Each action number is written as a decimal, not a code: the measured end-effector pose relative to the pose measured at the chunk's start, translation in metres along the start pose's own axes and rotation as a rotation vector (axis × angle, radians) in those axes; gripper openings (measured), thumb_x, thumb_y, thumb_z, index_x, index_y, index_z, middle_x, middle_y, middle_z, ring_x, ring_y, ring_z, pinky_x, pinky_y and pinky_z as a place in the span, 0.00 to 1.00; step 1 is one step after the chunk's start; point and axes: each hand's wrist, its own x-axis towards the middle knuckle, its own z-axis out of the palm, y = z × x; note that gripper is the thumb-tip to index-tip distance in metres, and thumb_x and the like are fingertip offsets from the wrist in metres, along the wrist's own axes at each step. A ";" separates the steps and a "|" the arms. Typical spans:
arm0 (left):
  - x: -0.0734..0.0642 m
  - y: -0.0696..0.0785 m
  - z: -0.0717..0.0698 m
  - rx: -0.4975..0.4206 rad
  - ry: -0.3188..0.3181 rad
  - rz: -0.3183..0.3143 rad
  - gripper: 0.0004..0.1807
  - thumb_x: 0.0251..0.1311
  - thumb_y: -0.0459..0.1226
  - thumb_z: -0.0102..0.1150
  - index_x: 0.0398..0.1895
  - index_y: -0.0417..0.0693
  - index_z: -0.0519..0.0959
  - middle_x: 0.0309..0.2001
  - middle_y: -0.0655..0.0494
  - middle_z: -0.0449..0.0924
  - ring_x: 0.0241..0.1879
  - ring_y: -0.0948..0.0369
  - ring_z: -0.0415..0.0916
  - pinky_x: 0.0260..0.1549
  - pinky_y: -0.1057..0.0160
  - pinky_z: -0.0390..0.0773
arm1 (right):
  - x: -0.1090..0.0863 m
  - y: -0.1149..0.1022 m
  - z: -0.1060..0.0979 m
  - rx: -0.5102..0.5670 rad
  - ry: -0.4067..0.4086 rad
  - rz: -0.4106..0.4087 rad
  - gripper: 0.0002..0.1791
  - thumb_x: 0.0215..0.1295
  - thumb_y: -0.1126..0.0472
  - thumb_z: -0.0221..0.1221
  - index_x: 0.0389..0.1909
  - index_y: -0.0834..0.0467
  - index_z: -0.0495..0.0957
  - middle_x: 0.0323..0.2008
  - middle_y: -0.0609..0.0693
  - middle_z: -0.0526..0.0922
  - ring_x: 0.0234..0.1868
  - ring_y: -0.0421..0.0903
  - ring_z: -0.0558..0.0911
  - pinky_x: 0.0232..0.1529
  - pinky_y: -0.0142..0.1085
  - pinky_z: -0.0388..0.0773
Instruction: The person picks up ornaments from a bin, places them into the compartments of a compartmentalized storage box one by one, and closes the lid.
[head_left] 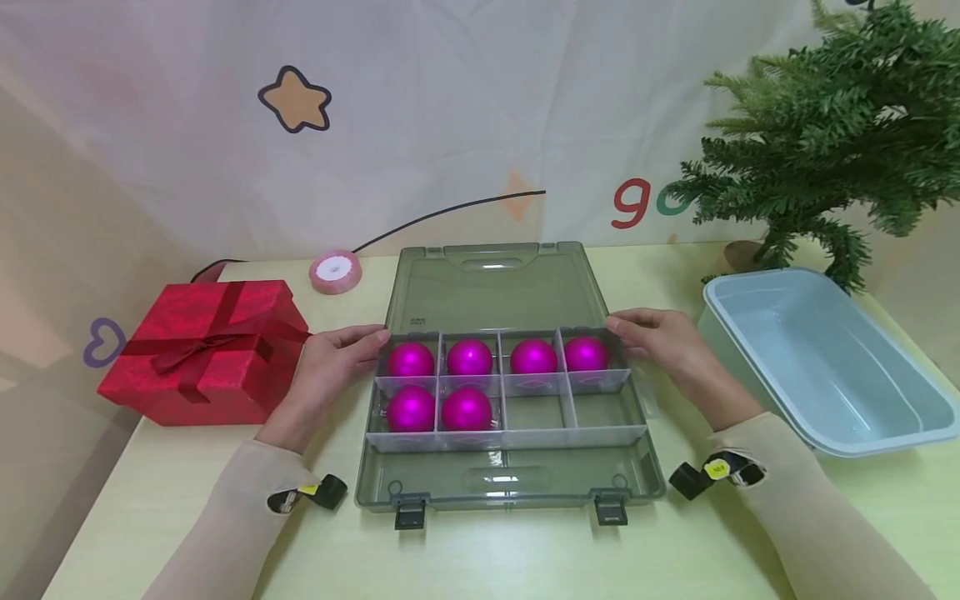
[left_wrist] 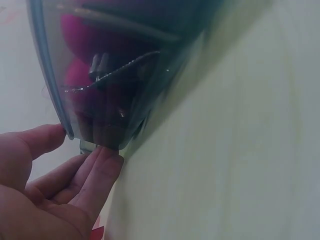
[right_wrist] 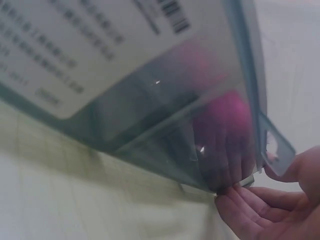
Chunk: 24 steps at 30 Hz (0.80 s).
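A see-through grey-green plastic case point(head_left: 491, 473) lies on the table with its lid point(head_left: 498, 300) folded back behind it. Several shiny magenta ball ornaments point(head_left: 468, 408) sit inside: one in each back-row compartment, and two in the left part of the front row. My left hand point(head_left: 341, 367) pinches the case's back left corner, thumb at the rim and fingers against the outside. At the back right corner, my right hand point(head_left: 663, 346) grips the same way. In the right wrist view, a printed label point(right_wrist: 55, 55) and a small tab point(right_wrist: 280, 152) show on the case's outside.
To the left is a red gift box point(head_left: 206, 354) with a dark red ribbon, and behind it a pink ribbon spool point(head_left: 335, 272). A pale blue basin point(head_left: 840, 358) stands at right, with an artificial fir tree point(head_left: 847, 125) behind. A decorated cloth point(head_left: 450, 125) hangs at the back.
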 end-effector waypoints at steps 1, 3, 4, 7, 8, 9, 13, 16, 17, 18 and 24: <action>0.000 0.000 0.000 -0.009 0.000 -0.004 0.29 0.71 0.48 0.69 0.67 0.39 0.81 0.62 0.43 0.84 0.59 0.54 0.83 0.59 0.64 0.79 | 0.000 0.000 0.000 0.007 0.002 0.000 0.34 0.80 0.48 0.60 0.73 0.70 0.71 0.73 0.68 0.71 0.69 0.65 0.76 0.73 0.53 0.67; 0.000 0.001 0.000 -0.024 0.000 -0.008 0.28 0.71 0.46 0.69 0.67 0.39 0.81 0.62 0.43 0.84 0.58 0.55 0.83 0.59 0.63 0.79 | 0.001 0.001 0.001 0.015 0.007 0.001 0.34 0.80 0.48 0.61 0.74 0.69 0.71 0.73 0.67 0.72 0.69 0.64 0.77 0.72 0.51 0.68; 0.000 0.001 0.000 -0.033 0.001 -0.011 0.28 0.71 0.46 0.69 0.67 0.38 0.81 0.62 0.43 0.84 0.57 0.55 0.84 0.59 0.63 0.79 | 0.001 0.001 0.001 0.017 0.010 0.001 0.34 0.79 0.48 0.61 0.74 0.68 0.71 0.72 0.66 0.72 0.69 0.64 0.77 0.72 0.51 0.68; 0.000 0.001 0.000 -0.051 0.004 -0.020 0.28 0.71 0.45 0.69 0.67 0.38 0.81 0.61 0.44 0.85 0.54 0.58 0.85 0.58 0.64 0.79 | 0.001 0.001 0.001 0.019 0.022 -0.001 0.33 0.79 0.49 0.62 0.73 0.67 0.72 0.71 0.66 0.74 0.68 0.62 0.78 0.72 0.49 0.70; 0.000 0.001 0.000 -0.057 0.006 -0.023 0.28 0.71 0.45 0.69 0.67 0.38 0.81 0.60 0.45 0.85 0.53 0.59 0.85 0.57 0.64 0.80 | 0.001 0.001 0.001 0.017 0.025 -0.004 0.33 0.78 0.49 0.62 0.73 0.67 0.73 0.71 0.65 0.75 0.67 0.61 0.79 0.71 0.48 0.70; 0.000 0.000 0.000 -0.063 0.008 -0.024 0.28 0.71 0.44 0.70 0.67 0.38 0.81 0.60 0.45 0.85 0.52 0.60 0.85 0.57 0.64 0.80 | 0.001 0.000 0.002 0.017 0.029 -0.007 0.33 0.78 0.49 0.63 0.72 0.67 0.73 0.70 0.65 0.75 0.66 0.59 0.80 0.71 0.47 0.71; 0.001 0.000 0.000 -0.068 0.013 -0.019 0.28 0.71 0.44 0.70 0.67 0.38 0.81 0.60 0.45 0.85 0.51 0.61 0.86 0.56 0.66 0.80 | 0.002 0.000 0.002 0.001 0.044 -0.025 0.32 0.78 0.49 0.63 0.71 0.66 0.75 0.68 0.64 0.77 0.59 0.49 0.85 0.69 0.45 0.74; 0.001 -0.001 0.000 -0.056 0.019 -0.013 0.27 0.71 0.45 0.70 0.67 0.39 0.81 0.61 0.44 0.84 0.51 0.60 0.86 0.56 0.66 0.80 | 0.002 0.000 0.002 -0.014 0.052 -0.032 0.32 0.77 0.49 0.64 0.71 0.66 0.76 0.68 0.64 0.78 0.54 0.43 0.86 0.68 0.44 0.74; 0.001 -0.001 0.000 -0.052 0.020 -0.012 0.27 0.70 0.45 0.70 0.67 0.39 0.82 0.61 0.44 0.84 0.52 0.60 0.86 0.56 0.67 0.80 | 0.002 0.001 0.002 -0.017 0.053 -0.035 0.32 0.77 0.49 0.64 0.71 0.65 0.76 0.68 0.63 0.78 0.54 0.42 0.86 0.68 0.43 0.74; 0.001 -0.002 0.000 -0.050 0.024 -0.010 0.27 0.70 0.45 0.70 0.67 0.40 0.82 0.61 0.44 0.84 0.52 0.60 0.85 0.56 0.67 0.80 | 0.001 0.001 0.002 -0.022 0.055 -0.037 0.32 0.77 0.48 0.64 0.71 0.65 0.76 0.68 0.63 0.78 0.53 0.42 0.86 0.67 0.42 0.75; 0.001 -0.001 0.001 -0.039 0.035 0.003 0.26 0.70 0.43 0.70 0.67 0.42 0.82 0.62 0.45 0.84 0.55 0.57 0.80 0.52 0.71 0.79 | 0.001 0.002 0.002 -0.005 0.072 -0.069 0.32 0.76 0.50 0.66 0.72 0.65 0.75 0.68 0.63 0.78 0.56 0.42 0.83 0.59 0.32 0.78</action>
